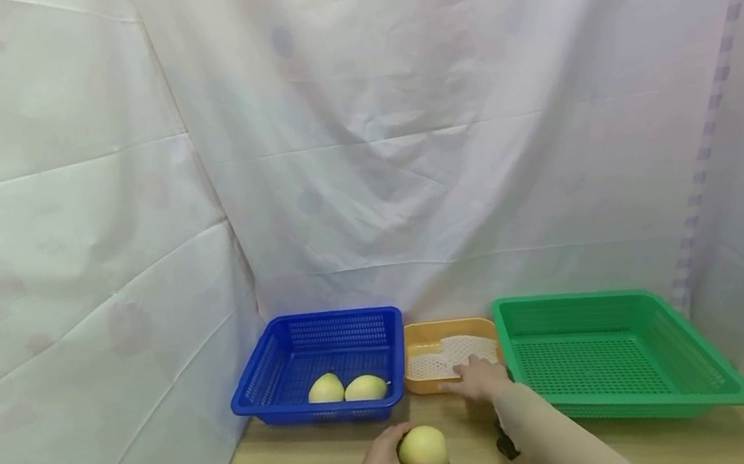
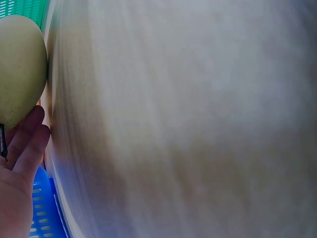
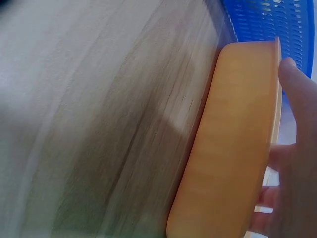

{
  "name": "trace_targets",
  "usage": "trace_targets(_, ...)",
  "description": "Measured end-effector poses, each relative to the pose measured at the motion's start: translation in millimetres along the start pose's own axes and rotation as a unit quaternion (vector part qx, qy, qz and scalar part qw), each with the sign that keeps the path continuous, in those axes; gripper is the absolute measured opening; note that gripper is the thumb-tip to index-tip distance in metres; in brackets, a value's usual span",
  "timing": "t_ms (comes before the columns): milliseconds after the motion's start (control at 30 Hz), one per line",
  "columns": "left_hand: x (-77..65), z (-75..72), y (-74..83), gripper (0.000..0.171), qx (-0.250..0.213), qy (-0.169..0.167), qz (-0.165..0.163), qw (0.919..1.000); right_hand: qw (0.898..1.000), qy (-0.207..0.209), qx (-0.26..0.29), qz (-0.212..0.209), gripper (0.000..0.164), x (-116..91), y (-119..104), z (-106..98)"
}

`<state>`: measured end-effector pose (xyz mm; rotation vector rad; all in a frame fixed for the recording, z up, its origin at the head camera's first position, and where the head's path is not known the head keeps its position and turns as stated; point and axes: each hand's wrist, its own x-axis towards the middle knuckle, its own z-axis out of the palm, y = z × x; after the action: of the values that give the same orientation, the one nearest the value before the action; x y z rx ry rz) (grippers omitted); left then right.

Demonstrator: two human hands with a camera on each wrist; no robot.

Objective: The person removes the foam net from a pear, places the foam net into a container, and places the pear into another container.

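A pale yellow-green pear (image 1: 424, 450) is at the front of the table, and my left hand (image 1: 388, 463) grips it from its left side, fingers behind and thumb in front. Close up in the left wrist view, the pear (image 2: 21, 69) shows its dark stem, with fingers (image 2: 30, 148) along its side. My right hand (image 1: 480, 380) reaches over the near rim of an orange tray (image 1: 424, 387), its fingers spread at the white foam nets (image 1: 464, 347) inside. From the right wrist, the thumb (image 3: 297, 89) shows at the tray's rim, while the nets are hidden.
A blue basket (image 1: 324, 413) with two pears (image 1: 365, 388) stands left of the tray. To the right is a larger green basket (image 1: 628, 398). A black object (image 1: 506, 442) shows beside the right forearm. White cloth (image 1: 409, 197) hangs behind and at both sides.
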<state>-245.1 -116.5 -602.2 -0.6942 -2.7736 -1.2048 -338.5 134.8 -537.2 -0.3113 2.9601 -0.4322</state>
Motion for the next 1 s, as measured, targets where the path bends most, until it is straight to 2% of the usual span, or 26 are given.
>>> trace_targets(233,4.0,2.8,2.6,0.075,-0.006,-0.008,-0.007,0.9999,0.999,-0.015,-0.02,0.033,0.084,2,6,-4)
trace_targets(400,5.9,3.2,4.0,0.076,-0.012,-0.011,-0.018,0.9997,0.999,-0.016,-0.007,0.03,0.086,5,8,-6)
trace_targets(833,2.7,-1.0,3.0,0.078,-0.004,-0.01,-0.016,0.9998,0.998,0.042,0.033,0.015,0.079,0,-1,-19)
trace_targets(1000,0.1,-2.0,2.9,0.077,-0.012,-0.01,-0.014,0.9998,0.997,0.067,0.036,-0.017,0.073,-8,-4,-20)
